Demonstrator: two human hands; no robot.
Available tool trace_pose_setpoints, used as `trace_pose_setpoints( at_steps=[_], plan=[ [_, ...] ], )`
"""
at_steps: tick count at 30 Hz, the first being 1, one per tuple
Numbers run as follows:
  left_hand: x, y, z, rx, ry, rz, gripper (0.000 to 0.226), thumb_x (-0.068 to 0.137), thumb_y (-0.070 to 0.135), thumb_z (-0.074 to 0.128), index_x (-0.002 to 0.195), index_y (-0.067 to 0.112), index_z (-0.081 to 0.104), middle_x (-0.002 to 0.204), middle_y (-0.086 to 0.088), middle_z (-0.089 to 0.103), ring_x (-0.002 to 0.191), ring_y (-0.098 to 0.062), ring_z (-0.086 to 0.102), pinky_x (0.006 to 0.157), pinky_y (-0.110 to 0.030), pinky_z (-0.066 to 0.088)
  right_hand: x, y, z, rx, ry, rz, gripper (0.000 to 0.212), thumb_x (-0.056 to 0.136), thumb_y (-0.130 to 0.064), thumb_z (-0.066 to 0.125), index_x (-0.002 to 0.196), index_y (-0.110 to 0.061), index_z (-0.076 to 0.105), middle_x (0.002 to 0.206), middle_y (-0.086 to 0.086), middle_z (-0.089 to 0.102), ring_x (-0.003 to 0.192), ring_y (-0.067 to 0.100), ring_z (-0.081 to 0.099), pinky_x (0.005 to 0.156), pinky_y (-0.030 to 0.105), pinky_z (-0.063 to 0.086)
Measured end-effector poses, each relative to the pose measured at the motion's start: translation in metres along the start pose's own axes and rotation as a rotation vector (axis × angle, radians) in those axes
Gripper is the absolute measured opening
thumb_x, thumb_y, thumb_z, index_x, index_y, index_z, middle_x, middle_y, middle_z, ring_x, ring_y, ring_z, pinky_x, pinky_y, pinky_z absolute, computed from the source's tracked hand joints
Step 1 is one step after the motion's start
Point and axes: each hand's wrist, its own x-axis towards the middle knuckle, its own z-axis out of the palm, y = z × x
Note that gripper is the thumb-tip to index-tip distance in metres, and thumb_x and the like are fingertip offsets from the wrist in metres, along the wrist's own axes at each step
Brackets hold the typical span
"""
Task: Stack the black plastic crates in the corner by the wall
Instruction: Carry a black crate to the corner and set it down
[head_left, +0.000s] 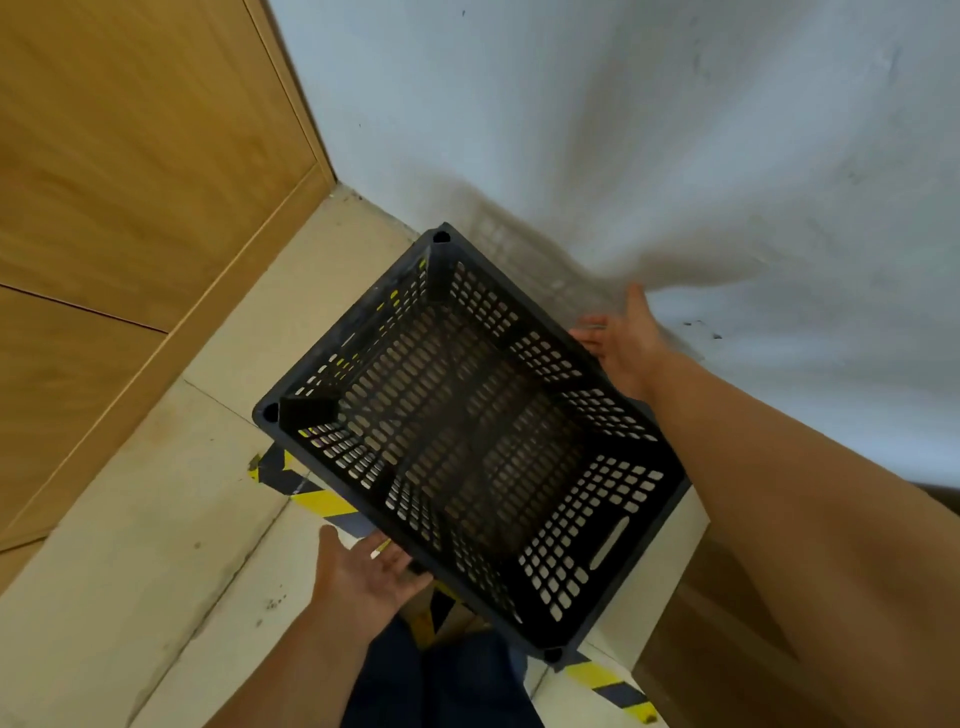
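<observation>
A person stands over a black plastic crate (467, 431) near the corner where a white wall (623, 130) meets a wooden panel (130, 156), both bare arms stretched down toward it. The crate sits open side up, turned at an angle to the wall, its far corner pointing into the corner of the room. Its perforated sides and slotted bottom are bare; nothing lies inside. Whether it rests on the tiled floor (156, 545) or on another crate beneath cannot be told from above.

The left hand (369, 571) is spread open, palm up, fingers at the near long rim. The right hand (623, 343) is likewise open, fingers apart, at the far side by the wall. Neither is clamped on the plastic; the flanking position suggests the crate is being either set down or steadied and squared, one hand per side to keep it level.

Yellow-and-black hazard tape (322, 501) runs along the floor under the crate's near edge.
</observation>
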Motion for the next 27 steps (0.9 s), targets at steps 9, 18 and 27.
trace_pose_setpoints(
  at_steps=[9,18,27],
  plan=[
    [0.010,0.008,-0.009,0.197,0.017,0.040,0.079,0.093,0.062,0.013,0.137,0.002,0.040,0.142,-0.022,0.043,0.132,-0.036,0.039,0.110,-0.051,0.027,0.006,0.014,-0.008,0.143,0.039,-0.096,0.082,0.090,-0.068,0.006,0.148,-0.012,0.025,0.132,0.016,0.054,0.131,0.029,0.040,0.114,0.043,0.023],
    [-0.029,0.098,0.032,0.406,0.183,0.521,0.071,0.098,0.050,0.009,0.128,0.000,0.050,0.136,-0.022,0.049,0.119,-0.030,0.050,0.101,-0.041,0.039,-0.068,0.097,-0.051,0.443,0.561,-0.045,0.057,0.099,-0.048,0.024,0.130,-0.008,0.051,0.130,0.008,0.056,0.128,0.022,0.043,0.109,0.031,0.028],
    [-0.020,0.136,0.109,0.918,0.202,0.829,0.059,0.097,0.050,0.017,0.130,0.017,0.053,0.146,0.000,0.043,0.136,-0.023,0.032,0.114,-0.045,0.020,-0.116,0.193,-0.046,0.874,0.686,0.305,0.075,0.091,-0.059,0.026,0.147,-0.010,0.028,0.153,0.012,0.032,0.143,0.023,0.025,0.118,0.043,0.012]
  ],
)
